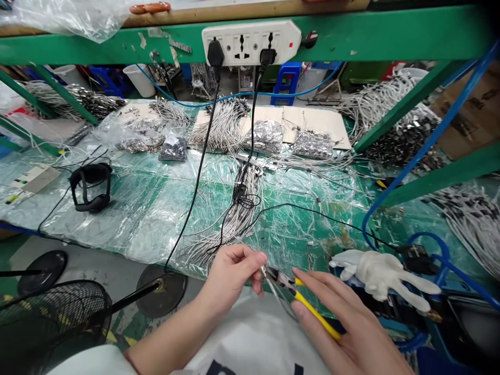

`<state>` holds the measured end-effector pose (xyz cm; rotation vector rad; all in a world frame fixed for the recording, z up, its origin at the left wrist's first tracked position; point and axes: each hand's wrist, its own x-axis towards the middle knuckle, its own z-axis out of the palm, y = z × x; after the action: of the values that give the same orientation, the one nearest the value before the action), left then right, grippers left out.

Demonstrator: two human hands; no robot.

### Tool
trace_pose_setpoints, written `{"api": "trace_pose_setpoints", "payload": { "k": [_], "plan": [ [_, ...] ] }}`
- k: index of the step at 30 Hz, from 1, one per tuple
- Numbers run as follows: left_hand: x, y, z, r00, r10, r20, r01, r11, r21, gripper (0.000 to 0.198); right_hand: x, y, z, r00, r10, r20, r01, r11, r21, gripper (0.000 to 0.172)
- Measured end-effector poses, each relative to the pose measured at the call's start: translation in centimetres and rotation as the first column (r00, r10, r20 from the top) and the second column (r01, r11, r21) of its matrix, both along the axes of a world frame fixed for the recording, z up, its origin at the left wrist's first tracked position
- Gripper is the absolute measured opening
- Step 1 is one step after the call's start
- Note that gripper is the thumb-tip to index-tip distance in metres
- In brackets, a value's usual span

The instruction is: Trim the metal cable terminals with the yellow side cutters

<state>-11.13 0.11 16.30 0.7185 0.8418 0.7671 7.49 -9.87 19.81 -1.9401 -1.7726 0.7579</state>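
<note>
My left hand (234,273) pinches the end of a thin whitish cable (269,284) near the table's front edge. In my right hand (351,323) is a pair of pliers (318,315) with yellow handles. The jaws of the pliers lie close beside the cable, just right of my left fingertips; whether they touch it I cannot tell. Beyond my hands a bundle of similar cables (238,221) lies on the plastic-covered table (156,208), with a coiled black cord on top.
A white glove (385,273) lies at the right among blue hoses. Bags of small metal parts (312,143) and cable heaps (221,127) line the back. A power strip (250,42) with hanging cords is on the green beam. A black fan (58,323) stands at lower left.
</note>
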Motion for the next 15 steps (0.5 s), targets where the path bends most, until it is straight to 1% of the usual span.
{"api": "trace_pose_setpoints", "payload": {
  "k": [2,7,10,12,15],
  "plan": [
    [-0.04,-0.06,-0.05,1.0,-0.01,-0.002,0.01,1.0,0.009,0.041,-0.09,-0.03,0.08,0.999,-0.01,-0.049,0.008,0.999,-0.036,0.046],
    [-0.26,-0.12,-0.17,0.999,-0.043,0.004,0.043,0.999,0.028,0.038,-0.37,-0.16,0.15,0.966,-0.093,-0.242,0.041,0.976,-0.213,0.045],
    [-0.41,-0.08,-0.24,0.997,-0.074,0.034,0.073,0.997,0.033,0.036,-0.31,-0.03,0.18,0.936,-0.108,-0.336,0.018,0.965,-0.261,0.044],
    [-0.42,-0.06,-0.32,0.994,-0.085,0.061,0.083,0.996,0.032,0.035,-0.1,0.12,0.13,0.909,-0.108,-0.403,-0.021,0.953,-0.303,0.044],
    [-0.2,-0.17,-0.36,0.988,-0.097,0.116,0.098,0.995,0.0,0.036,0.3,0.47,-0.13,0.842,-0.183,-0.508,-0.039,0.917,-0.396,0.044]
  ]
}}
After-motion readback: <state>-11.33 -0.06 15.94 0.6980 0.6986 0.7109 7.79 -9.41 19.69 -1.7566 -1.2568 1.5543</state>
